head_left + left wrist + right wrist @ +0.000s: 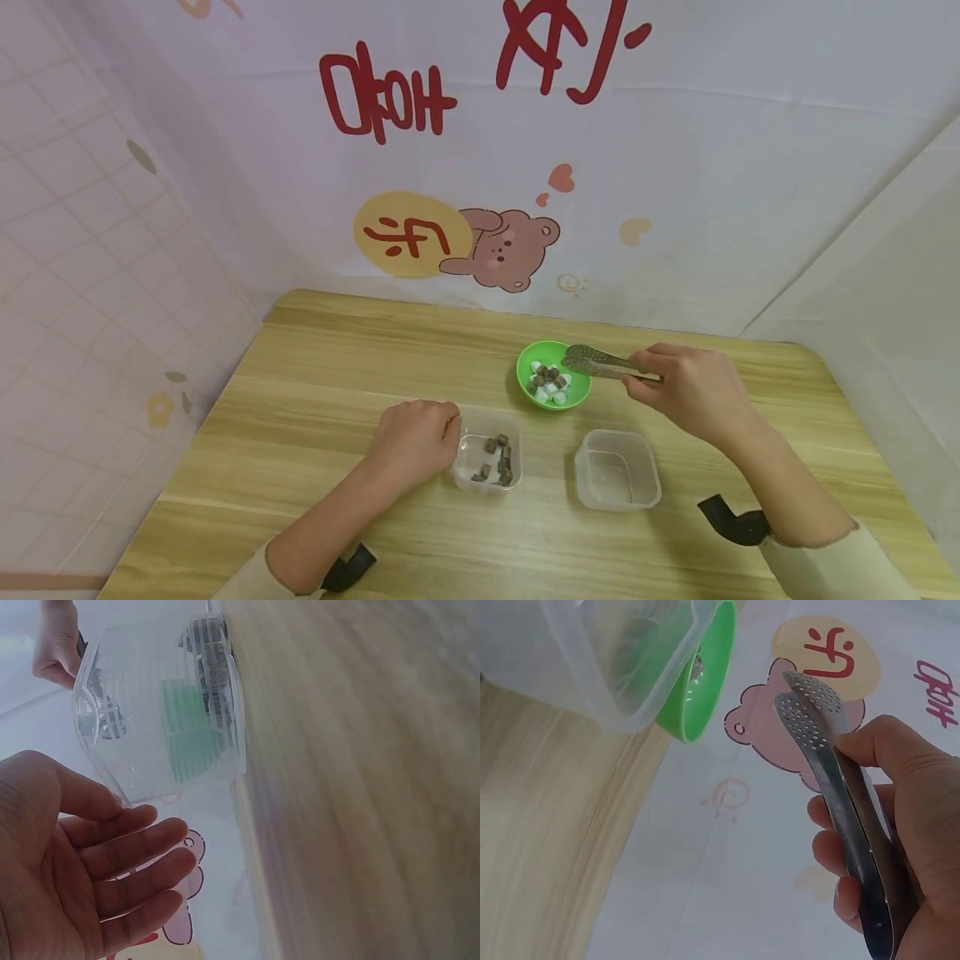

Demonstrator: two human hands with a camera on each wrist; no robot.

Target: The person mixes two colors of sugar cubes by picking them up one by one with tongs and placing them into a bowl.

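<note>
My left hand (416, 442) is at the left rim of a clear plastic container (468, 454), its thumb and index finger pinching the corner in the left wrist view. Several small brown cubes (505, 463) lie inside that container. With curled fingers my right hand (693, 390) grips metal tongs (600, 365) whose perforated heads show nothing between them in the right wrist view. Those heads overlap the right rim of a green bowl (550, 348). Inside the bowl, brown cubes (551, 374) lie among several white pieces (558, 398).
A second clear container (618, 477), with nothing visible in it, stands on the wooden table (360, 367) to the right of the first. Behind the table hangs a white cloth (675, 150) with a printed bear and red characters. Black straps circle both wrists.
</note>
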